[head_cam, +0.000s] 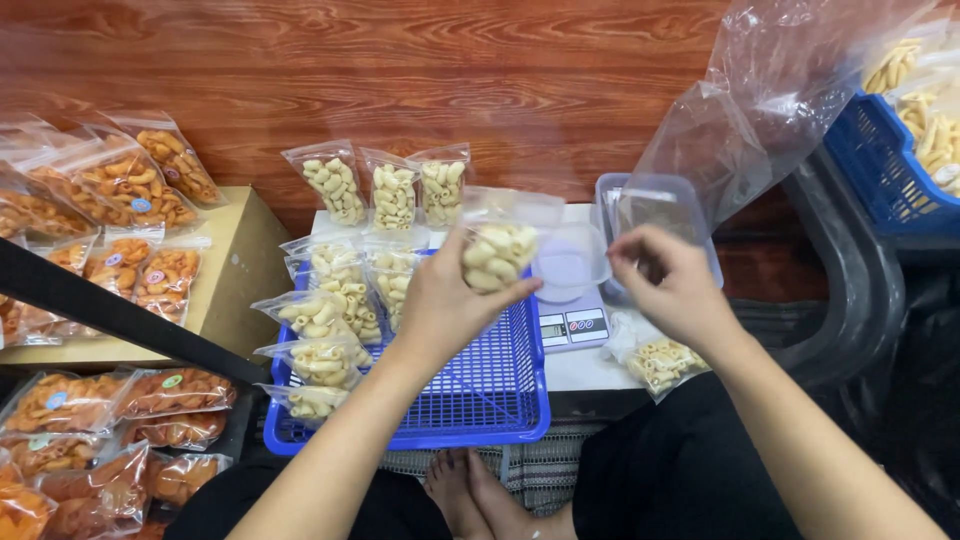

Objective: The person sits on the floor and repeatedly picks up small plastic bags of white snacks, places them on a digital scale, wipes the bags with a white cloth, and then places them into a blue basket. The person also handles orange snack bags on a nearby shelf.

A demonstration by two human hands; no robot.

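Left hand (440, 305): clamped around a small clear pouch of pale macaroni snacks (497, 250), held up over the blue basket (480, 400).
Right hand (672, 280): fingers curled over the clear tub (655, 210) behind the digital scale (572, 325); what it grips cannot be told.
Surroundings: filled pouches (320, 318) line the basket; orange snack packs (135, 185) sit to the left.
Risk: the pouch top looks unsealed, so tilting it could likely spill pieces into the basket.

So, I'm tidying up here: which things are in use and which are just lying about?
In use:
left hand
pale snack bag
right hand
scale
blue basket

Lying about:
orange snack bags
big plastic bag
blue crate
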